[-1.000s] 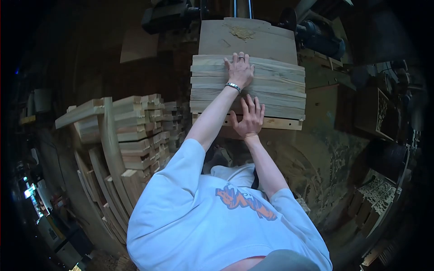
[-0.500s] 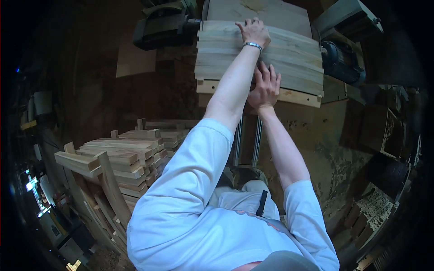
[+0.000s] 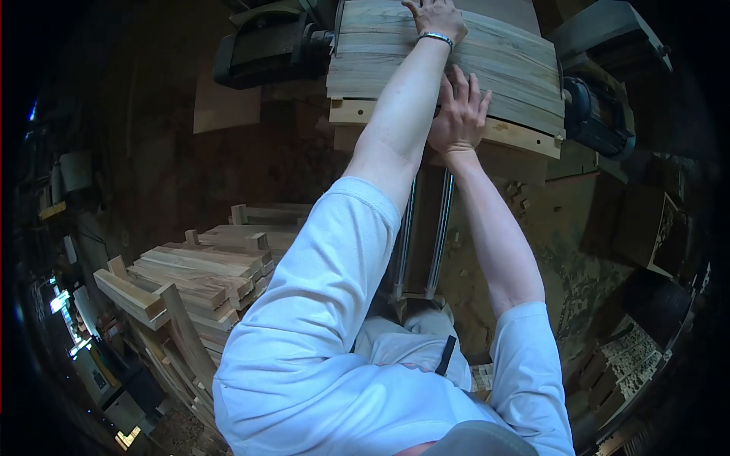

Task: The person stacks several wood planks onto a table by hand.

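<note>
Both the left hand point(image 3: 435, 17) and right hand point(image 3: 458, 114), fingers spread, press flat on the slat bundle point(image 3: 502, 68) on the far sliding table; uneven pressure could skew loose slats.

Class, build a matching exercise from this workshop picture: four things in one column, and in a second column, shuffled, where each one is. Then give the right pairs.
Things:
1. left hand
2. right hand
3. stack of wooden pieces
4. bracelet

Places:
A. on the left wrist
B. flat on the near edge of the planks
C. lower left, away from both hands
D. flat on the far part of the planks

Pairs: 1-D, 2-B, 3-C, 4-A
</note>
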`<state>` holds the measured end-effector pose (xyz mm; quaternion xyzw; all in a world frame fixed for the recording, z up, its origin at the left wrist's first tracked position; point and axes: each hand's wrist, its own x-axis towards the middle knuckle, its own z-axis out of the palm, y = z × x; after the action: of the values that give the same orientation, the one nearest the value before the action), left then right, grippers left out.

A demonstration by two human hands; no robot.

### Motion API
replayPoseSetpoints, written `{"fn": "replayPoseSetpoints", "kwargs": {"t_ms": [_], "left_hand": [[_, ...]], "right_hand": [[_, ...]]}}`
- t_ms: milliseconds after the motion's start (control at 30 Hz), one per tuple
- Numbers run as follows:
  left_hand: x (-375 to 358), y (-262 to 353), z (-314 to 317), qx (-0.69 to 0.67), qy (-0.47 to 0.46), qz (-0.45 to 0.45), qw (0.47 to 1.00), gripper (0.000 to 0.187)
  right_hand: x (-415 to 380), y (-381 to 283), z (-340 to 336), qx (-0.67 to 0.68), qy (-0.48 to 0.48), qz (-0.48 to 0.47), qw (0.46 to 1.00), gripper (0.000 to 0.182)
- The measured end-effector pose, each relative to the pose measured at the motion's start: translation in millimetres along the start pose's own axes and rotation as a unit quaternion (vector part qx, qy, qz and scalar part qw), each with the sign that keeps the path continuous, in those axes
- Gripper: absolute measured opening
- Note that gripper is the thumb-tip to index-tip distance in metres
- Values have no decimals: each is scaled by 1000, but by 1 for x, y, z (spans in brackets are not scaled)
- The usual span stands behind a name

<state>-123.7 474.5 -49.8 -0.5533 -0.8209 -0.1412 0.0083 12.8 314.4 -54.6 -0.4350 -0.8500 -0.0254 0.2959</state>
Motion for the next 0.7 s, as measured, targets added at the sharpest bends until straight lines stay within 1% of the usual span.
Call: {"fn": "replayPoseSetpoints", "kwargs": {"t_ms": [67, 133, 167, 267, 300, 367, 400, 433, 467, 500, 533, 567, 600, 667, 700], "left_hand": [[12, -2, 3, 18, 12, 11, 1000, 48], [16, 1, -14, 12, -44, 6, 999, 48], [14, 2, -21, 40, -19, 24, 999, 46], [33, -3, -8, 34, -14, 36, 999, 45], [39, -3, -9, 46, -36, 36, 998, 44], [48, -4, -10, 52, -27, 40, 997, 45], [52, -4, -13, 56, -22, 40, 997, 46], [55, -2, -16, 69, -45, 30, 996, 49], [55, -3, -19, 68, -45, 30, 996, 49], [53, -5, -18, 71, -54, 45, 995, 50], [55, -7, -19, 75, -59, 61, 994, 52], [90, -29, 51, 49, 31, 80, 995, 53], [94, -28, 50, 49, 36, 79, 995, 53], [90, -29, 52, 76, -15, 101, 992, 55], [84, -27, 47, 77, -15, 101, 992, 55]], "right_hand": [[10, 3, 6, -4, 4, -3, 1000, 62], [15, 6, 14, -14, 4, -4, 1000, 64], [20, 8, 18, -23, 7, -6, 1000, 66], [34, 12, 27, -1, 3, 6, 1000, 71], [38, 12, 29, 1, 6, 6, 1000, 71], [49, 13, 34, -11, -27, 28, 999, 77], [54, 15, 38, -11, -23, 27, 999, 77], [60, 16, 42, -14, -39, 33, 999, 79], [63, 17, 45, -16, -58, 37, 997, 81], [66, 17, 44, -18, -96, 48, 994, 83], [70, 17, 45, -17, -93, 48, 994, 83], [71, 17, 46, -19, -100, 48, 994, 82], [73, 17, 45, -21, -107, 48, 993, 81], [69, 16, 40, -23, -118, 46, 992, 81], [65, 14, 36, -22, -131, 49, 990, 81]]}}
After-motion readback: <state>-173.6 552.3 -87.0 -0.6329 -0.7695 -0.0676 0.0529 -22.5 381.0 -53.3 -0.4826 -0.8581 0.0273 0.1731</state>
